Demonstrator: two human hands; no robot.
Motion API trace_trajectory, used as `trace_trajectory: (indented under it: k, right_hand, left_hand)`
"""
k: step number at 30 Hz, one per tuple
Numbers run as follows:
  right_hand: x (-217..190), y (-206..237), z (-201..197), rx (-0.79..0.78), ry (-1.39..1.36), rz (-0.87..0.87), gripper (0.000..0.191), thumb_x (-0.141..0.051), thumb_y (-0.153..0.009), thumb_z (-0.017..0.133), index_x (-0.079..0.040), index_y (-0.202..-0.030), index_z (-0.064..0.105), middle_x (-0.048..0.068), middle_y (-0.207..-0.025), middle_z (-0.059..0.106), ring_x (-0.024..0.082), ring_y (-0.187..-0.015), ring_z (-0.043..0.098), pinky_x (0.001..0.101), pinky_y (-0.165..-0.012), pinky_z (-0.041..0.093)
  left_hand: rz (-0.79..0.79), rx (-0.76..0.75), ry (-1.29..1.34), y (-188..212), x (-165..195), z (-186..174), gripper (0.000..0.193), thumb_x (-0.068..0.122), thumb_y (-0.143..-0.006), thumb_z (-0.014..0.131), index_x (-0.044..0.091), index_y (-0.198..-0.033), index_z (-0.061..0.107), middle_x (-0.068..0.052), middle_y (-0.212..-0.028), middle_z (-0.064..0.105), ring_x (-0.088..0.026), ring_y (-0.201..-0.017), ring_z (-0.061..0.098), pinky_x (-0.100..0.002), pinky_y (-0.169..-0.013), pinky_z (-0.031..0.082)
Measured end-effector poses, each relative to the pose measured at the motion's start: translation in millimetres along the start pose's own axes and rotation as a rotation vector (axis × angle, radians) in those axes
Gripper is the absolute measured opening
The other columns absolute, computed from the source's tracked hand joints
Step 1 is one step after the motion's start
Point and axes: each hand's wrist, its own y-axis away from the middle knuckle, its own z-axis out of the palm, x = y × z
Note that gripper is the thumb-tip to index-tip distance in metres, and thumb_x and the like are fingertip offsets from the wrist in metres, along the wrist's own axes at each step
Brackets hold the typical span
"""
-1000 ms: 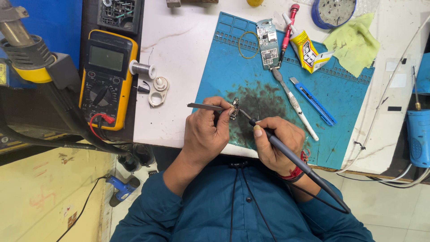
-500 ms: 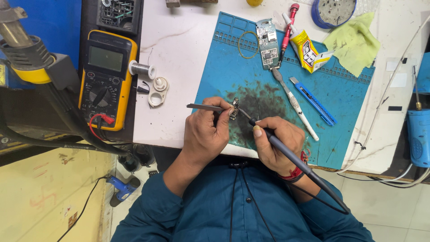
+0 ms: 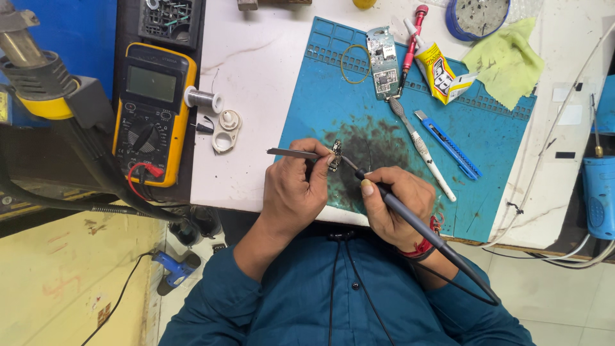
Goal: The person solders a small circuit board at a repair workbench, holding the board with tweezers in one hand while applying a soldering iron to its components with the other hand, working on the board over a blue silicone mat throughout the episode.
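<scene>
Hands low in frame, both over the blue mat (image 3: 320, 83). Left hand (image 3: 296, 186) clenched on tweezers (image 3: 291, 152), tips pinning a small board (image 3: 335, 156) flat on the scorched dark patch of the mat. Right hand (image 3: 392, 204) grasping a soldering iron (image 3: 410, 218) pen-style, tip touching the board's right edge, cord trailing back over the sleeve. To do it well, judged: keep tweezers steady so the board can't slide, touch the tip briefly, rest both wrists on the desk edge.

Further out on the mat: craft knife (image 3: 448, 146), metal pry tool (image 3: 419, 144), glue tube (image 3: 439, 72), red screwdriver (image 3: 413, 35), phone board (image 3: 382, 63), rubber band (image 3: 354, 64). Green cloth (image 3: 506, 61) and a round tin (image 3: 477, 16) at the far edge.

White desk (image 3: 256, 57) cracked and marked. Left of the mat: solder spool (image 3: 202, 98), yellow multimeter (image 3: 152, 112) with red lead, hot-air nozzle (image 3: 29, 64) at far left. Blue tool (image 3: 599, 192) at right. Pale floor below.
</scene>
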Motion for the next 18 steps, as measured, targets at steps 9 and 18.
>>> trace_trajectory:
  k: [9,18]
  right_hand:
    - [-1.0,-0.1,0.5,0.003,0.003,0.004,0.010,-0.009,-0.096,0.071,-0.001,-0.095,0.066,0.007,-0.071,0.063,0.019,-0.059,0.061,0.0307,-0.056,0.044]
    - [-0.5,-0.1,0.4,0.005,0.003,0.003,0.010,-0.010,-0.096,0.071,-0.001,-0.096,0.066,0.007,-0.071,0.063,0.019,-0.059,0.061,0.0310,-0.056,0.044]
  left_hand:
    - [-0.003,0.002,0.003,0.5,0.6,-0.3,0.012,0.004,-0.100,0.068,0.004,-0.106,0.059,-0.008,-0.089,0.072,-0.017,-0.066,0.072,-0.030,-0.059,0.055]
    - [0.000,0.006,0.005,-0.2,1.2,-0.7,0.012,0.003,-0.100,0.069,0.004,-0.106,0.058,-0.008,-0.087,0.072,-0.017,-0.066,0.072,-0.030,-0.059,0.055]
